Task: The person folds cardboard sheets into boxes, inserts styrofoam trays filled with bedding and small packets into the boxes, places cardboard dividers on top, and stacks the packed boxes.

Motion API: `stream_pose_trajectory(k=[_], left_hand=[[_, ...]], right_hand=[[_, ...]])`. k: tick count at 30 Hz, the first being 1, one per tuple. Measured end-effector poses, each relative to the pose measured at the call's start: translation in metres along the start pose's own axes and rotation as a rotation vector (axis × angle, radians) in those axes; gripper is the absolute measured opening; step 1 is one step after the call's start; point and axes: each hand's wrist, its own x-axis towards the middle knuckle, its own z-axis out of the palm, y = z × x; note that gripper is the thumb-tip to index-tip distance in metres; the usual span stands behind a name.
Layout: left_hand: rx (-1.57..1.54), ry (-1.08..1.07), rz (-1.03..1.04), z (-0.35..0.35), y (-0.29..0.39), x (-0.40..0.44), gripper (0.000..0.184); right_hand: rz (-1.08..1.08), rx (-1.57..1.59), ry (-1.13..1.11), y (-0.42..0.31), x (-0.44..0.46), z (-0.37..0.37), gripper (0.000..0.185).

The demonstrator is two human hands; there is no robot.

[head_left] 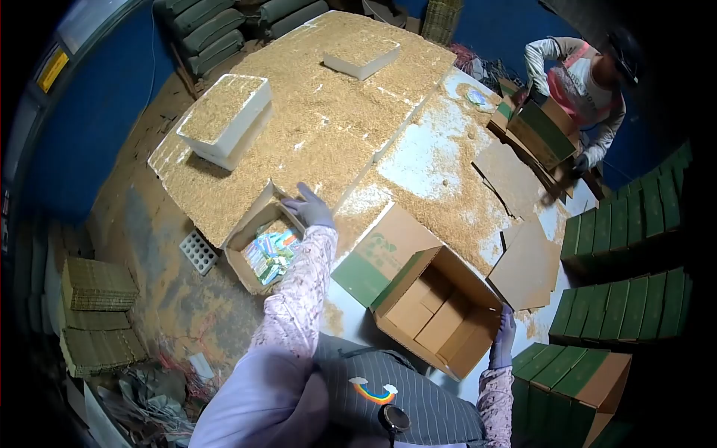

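My left hand (312, 207), in a grey-purple glove, reaches over the right rim of a small open carton (237, 261), its fingers apart. Inside that carton lie several colourful printed packets (270, 252). An open cardboard box (463, 351) tilts toward me at the table's near edge, its inside bare brown board. One long flap, green and brown with a printed leaf-like mark (382, 246), spreads to the left. My right hand (506, 336), also gloved, grips the right edge of this box; part of its fingers is hidden.
Golden, sawdust-like material covers the big table surface (321, 127), with two white foam blocks (261, 101) (373, 69) on it. Flattened cardboard (526, 261) lies right. A co-worker (582, 89) handles another box (549, 134). Green boxes (620, 224) stand in rows at right; a holed block (198, 252) sits left.
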Motion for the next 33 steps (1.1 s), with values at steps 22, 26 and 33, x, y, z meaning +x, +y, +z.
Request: stream_pose_trajectory(k=[22,26,33], left_hand=[[-1.709,-0.469,0.949,-0.075,-0.078,-0.094,0.041],[-1.138,-0.156,1.377,-0.07,-0.024,-0.134,0.043],[-1.53,-0.823,1.027,-0.076,0.027,-0.239,0.085]], right_hand=[[-0.184,0.081,-0.023,0.012,-0.017,0.001,0.034],[-0.235,-0.142,-0.108,0.012,0.027,-0.004,0.03],[-0.133,-0.119,-0.215,0.015,0.057,-0.023,0.03]])
